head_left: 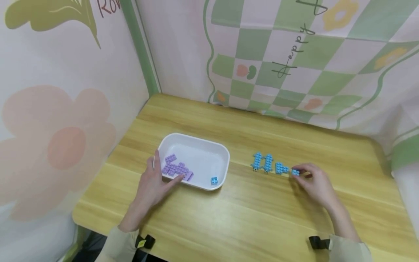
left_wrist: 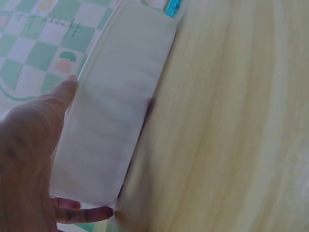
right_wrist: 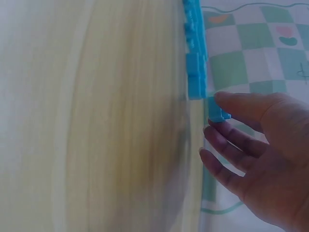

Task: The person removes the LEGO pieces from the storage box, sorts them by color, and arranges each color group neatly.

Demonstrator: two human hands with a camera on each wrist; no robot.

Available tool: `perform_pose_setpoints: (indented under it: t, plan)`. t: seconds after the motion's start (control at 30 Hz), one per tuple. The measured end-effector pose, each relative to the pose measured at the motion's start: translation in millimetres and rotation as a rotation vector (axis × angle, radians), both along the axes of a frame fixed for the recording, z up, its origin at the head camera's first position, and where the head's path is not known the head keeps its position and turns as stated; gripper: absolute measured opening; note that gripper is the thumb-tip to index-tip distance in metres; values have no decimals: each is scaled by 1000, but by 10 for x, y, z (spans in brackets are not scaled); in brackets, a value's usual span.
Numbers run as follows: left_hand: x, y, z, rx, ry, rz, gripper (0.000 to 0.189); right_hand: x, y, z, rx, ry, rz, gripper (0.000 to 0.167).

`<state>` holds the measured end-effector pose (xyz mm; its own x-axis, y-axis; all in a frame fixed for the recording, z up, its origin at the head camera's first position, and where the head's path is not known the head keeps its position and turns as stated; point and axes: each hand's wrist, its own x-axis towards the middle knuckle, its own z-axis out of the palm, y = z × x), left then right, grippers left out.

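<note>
My left hand [head_left: 152, 187] holds the near left corner of a white plastic tray [head_left: 199, 153], its thumb over the near rim and the other fingers around the left end. Purple building bricks [head_left: 176, 169] lie in the tray's left part, and a small blue brick [head_left: 214, 181] sits at its near right corner. Between thumb and fingertips, my right hand [head_left: 317, 187] pinches another small blue brick [head_left: 295, 172]. Just left of it are a blue stepped brick piece [head_left: 281, 168] and two long blue brick pieces [head_left: 263, 162] side by side. The right wrist view shows the pinched brick [right_wrist: 216, 110] close to the blue row.
Everything stands on a wooden table [head_left: 209, 222] with rounded corners. A checkered green and white cloth [head_left: 281, 72] hangs behind its back edge. At the left side is a flower-printed panel [head_left: 65, 145]. Black straps [head_left: 145, 241] circle both wrists.
</note>
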<state>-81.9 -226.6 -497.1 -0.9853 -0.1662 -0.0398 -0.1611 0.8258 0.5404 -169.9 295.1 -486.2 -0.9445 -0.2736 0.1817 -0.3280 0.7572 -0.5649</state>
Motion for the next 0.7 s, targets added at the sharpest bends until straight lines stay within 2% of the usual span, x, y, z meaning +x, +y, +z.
perform_pose_setpoints:
  t: [0.33, 0.7]
  plan:
    - [2, -4, -23, -2, 1, -1, 135, -136, 20, -114, 51, -29, 6, 22]
    - [-1, -7, -28, 9, -3, 8, 135, -155, -12, -136, 73, -42, 23, 27]
